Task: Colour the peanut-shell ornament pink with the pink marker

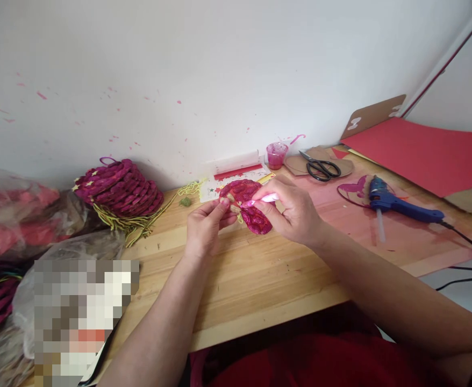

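My left hand (pixel 207 226) is closed on the left edge of a magenta craft piece (pixel 257 219), pinching it between thumb and fingers above the table. The piece has rounded lobes, tan bits at its middle and a yellow thread loop. My right hand (pixel 290 209) grips a white and pink pen-like tube (pixel 269 198), its kind unclear. The tube points left, with its tip at the middle of the piece; I cannot tell whether they touch. Behind the hands lies a white sheet (pixel 209 192) with small coloured stars.
A stack of magenta pieces (pixel 123 188) with yellow-green cords stands left, beside plastic bags (pixel 14 215). A pink-stained cup (pixel 277 156), black scissors (pixel 322 169), a blue glue gun (pixel 405 207) with cable, and red sheets (pixel 425 153) lie at the back and right. A green ball (pixel 185 201) is nearby.
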Demonstrator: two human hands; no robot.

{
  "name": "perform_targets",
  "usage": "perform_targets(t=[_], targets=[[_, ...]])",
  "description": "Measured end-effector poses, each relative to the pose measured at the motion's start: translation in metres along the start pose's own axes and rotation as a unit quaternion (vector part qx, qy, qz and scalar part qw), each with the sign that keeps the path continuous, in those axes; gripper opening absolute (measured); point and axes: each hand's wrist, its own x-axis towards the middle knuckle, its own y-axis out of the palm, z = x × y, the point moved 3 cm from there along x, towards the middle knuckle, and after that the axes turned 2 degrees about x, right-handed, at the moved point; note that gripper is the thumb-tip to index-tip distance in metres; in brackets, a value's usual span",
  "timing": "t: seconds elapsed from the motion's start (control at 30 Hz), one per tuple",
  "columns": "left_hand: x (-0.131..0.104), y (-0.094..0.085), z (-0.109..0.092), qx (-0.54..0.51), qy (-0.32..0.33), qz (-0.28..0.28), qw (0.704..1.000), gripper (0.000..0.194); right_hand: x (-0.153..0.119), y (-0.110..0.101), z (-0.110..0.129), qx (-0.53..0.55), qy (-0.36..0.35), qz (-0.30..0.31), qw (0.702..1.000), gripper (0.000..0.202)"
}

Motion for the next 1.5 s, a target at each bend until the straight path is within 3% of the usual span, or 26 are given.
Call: perform_targets(t=[0.53, 1.5], targets=[[-0.0022, 0.0023, 0.0014, 0.068, 0.061, -0.001, 0.996, 0.051, -0.0017, 0.0078, 0.0007, 0.001, -0.024, 0.021, 0.999, 0.009], [-0.0009, 0.0002, 0.0001, 0.069, 0.035, -0.011, 0.997, 0.052, -0.0002, 0.0038, 0.0002, -0.003, -0.012, 0.054, 0.998, 0.012]])
